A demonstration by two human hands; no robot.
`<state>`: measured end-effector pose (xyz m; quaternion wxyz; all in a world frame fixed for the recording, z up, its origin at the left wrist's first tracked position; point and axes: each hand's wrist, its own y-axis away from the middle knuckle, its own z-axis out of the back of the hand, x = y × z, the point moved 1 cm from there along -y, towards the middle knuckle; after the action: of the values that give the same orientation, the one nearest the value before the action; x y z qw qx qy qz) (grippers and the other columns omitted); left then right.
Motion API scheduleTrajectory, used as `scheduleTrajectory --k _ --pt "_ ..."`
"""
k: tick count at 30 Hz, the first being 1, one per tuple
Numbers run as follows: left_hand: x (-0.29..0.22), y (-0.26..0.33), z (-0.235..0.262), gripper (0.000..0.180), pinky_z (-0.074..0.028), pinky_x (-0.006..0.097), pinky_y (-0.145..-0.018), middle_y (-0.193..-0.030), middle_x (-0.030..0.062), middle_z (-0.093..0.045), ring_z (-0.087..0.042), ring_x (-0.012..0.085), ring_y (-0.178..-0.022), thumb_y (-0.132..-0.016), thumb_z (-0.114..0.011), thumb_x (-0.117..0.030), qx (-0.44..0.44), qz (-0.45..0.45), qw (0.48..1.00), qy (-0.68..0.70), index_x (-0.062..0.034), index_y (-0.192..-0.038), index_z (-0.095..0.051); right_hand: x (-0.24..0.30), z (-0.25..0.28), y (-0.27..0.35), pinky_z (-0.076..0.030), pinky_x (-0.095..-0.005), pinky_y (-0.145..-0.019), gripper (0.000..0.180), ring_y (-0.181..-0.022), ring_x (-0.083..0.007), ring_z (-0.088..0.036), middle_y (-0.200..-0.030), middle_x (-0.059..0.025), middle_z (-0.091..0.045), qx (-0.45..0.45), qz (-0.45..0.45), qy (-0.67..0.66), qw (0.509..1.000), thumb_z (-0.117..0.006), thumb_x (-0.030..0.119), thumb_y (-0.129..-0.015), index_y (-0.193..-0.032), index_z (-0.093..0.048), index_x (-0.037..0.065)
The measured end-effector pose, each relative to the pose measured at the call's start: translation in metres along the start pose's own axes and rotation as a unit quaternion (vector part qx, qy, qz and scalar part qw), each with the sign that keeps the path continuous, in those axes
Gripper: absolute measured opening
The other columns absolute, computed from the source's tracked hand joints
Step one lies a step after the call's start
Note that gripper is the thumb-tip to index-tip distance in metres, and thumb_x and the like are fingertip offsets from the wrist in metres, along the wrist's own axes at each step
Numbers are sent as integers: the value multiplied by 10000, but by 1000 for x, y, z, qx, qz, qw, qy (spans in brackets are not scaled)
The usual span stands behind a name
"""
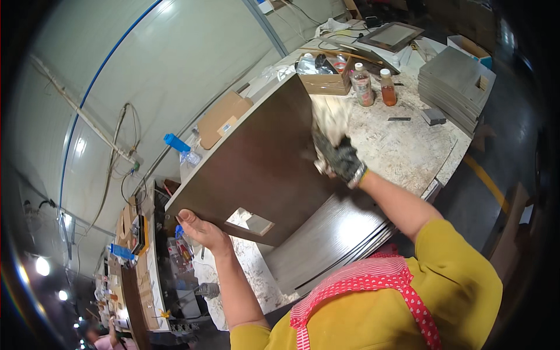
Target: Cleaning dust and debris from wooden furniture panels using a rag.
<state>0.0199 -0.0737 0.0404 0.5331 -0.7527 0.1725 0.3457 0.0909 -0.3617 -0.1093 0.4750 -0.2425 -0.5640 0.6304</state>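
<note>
A dark brown flat panel (256, 157) with a rectangular cutout near its lower edge stands tilted over the worktable. My bare left hand (204, 231) grips its lower left corner, with part of the fingers hidden behind the edge. At the panel's right edge is my right hand (341, 160) in a dark grey glove. It is closed round a whitish cloth (332, 114), which motion blurs. Beneath the raised panel, nearest my body, lies a stack of similar grey-brown panels (321, 239) with a shiny top.
On the scuffed white worktable (408, 146) stand two bottles (362, 86), a cardboard box (324, 81) of supplies and a small grey block (433, 116). Another panel stack (452, 84) occupies the far right corner. Along the left wall runs a cluttered bench; another person (105, 338) shows at lower left.
</note>
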Motion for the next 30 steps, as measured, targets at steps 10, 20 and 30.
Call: scheduleTrajectory --k 10,20,30 --pt "-51 -32 46 526 -226 346 -996 -1250 142 -360 -342 231 -1181 -906 -385 -383 9 -188 956 -224 -13 -1264 -273 75 114 -122 -421 -342 -835 449 -963 -313 -542 -1020 -188 -566 121 -108 -222 962 -593 79 -703 -1132 -485 1" --pt "-44 -6 23 377 -413 275 -679 -840 99 -594 -526 158 -751 -896 -442 -277 76 -70 991 -86 46 -1085 -489 193 97 -179 -447 -372 -738 362 -818 -313 -556 -923 -172 -551 264 291 -162 905 -586 119 -666 -1000 -523 -8" --pt "37 -12 70 425 -421 274 -794 -980 89 -560 -521 155 -869 -915 -398 -373 -21 26 998 -51 23 -1025 -510 123 85 -156 -411 -386 -826 395 -970 -312 -522 -1041 -186 -531 345 157 -14 925 -509 125 -699 -1070 -504 -9"
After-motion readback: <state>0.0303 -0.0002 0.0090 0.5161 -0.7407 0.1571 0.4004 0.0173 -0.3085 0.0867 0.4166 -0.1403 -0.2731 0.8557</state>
